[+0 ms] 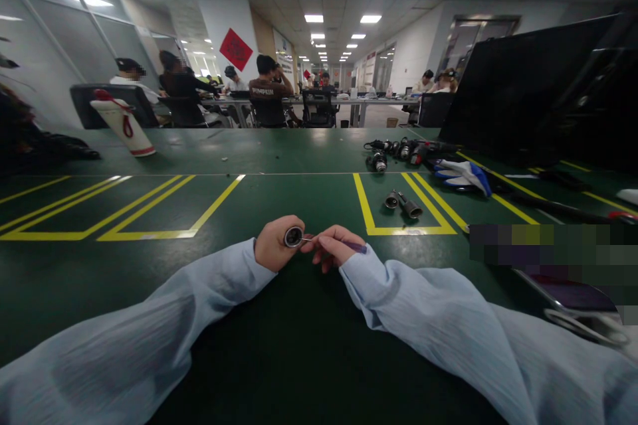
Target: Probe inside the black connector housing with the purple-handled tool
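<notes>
My left hand (273, 243) is closed around a round metal connector shell (293, 237), whose hollow end faces me. In my right hand (337, 244) is a thin screwdriver (357, 248) with a purple handle, held in a pinch. Its slim shaft points left and meets the shell's rim; whether the tip is inside or only touching, I cannot tell. Two similar metal shells, one short (391, 199) and one longer (411, 208), lie inside a yellow-taped box to the right of my hands.
The green table (224, 319) carries yellow tape outlines. Farther back on the right are several metal connectors with cables (379, 161), a blue-white glove (461, 174) and a large black screen (523, 93). A phone (573, 289) lies at right, a white tumbler (127, 125) at left. People sit beyond.
</notes>
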`<state>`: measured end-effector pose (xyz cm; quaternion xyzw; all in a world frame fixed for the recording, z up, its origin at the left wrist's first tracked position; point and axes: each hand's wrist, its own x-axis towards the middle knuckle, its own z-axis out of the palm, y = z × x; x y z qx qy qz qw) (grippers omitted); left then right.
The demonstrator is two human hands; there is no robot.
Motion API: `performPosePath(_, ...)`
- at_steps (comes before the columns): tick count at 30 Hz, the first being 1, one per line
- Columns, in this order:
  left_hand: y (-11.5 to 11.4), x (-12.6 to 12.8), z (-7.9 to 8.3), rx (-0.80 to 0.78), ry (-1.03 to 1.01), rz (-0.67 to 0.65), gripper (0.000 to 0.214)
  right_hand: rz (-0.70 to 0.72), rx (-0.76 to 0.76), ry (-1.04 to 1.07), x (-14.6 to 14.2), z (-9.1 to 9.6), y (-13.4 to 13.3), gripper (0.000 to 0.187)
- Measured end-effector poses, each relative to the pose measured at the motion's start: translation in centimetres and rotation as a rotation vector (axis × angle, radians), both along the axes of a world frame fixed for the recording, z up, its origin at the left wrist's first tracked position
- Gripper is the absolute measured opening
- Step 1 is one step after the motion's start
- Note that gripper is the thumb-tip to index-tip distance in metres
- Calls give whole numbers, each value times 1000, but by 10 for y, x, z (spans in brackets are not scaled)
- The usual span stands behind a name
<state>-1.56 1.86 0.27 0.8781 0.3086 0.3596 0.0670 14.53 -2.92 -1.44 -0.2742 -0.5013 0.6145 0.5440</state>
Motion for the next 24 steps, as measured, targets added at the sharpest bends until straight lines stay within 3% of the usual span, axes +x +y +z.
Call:
performPosePath(6, 0, 1, 0, 95, 125, 90, 19, -37, -33, -47, -1, -1, 1, 17)
performPosePath(11, -2, 2, 1, 142, 168, 75, 19, -21, -29, -58, -1, -2, 1, 17)
performPosePath(17, -2, 2, 2, 28, 25, -2, 19, 42, -41, 18, 1, -2, 2, 22)
performPosePath(24, 0, 1, 1, -39, 7, -18, 18, 32, -48, 53, 2, -1, 2, 21)
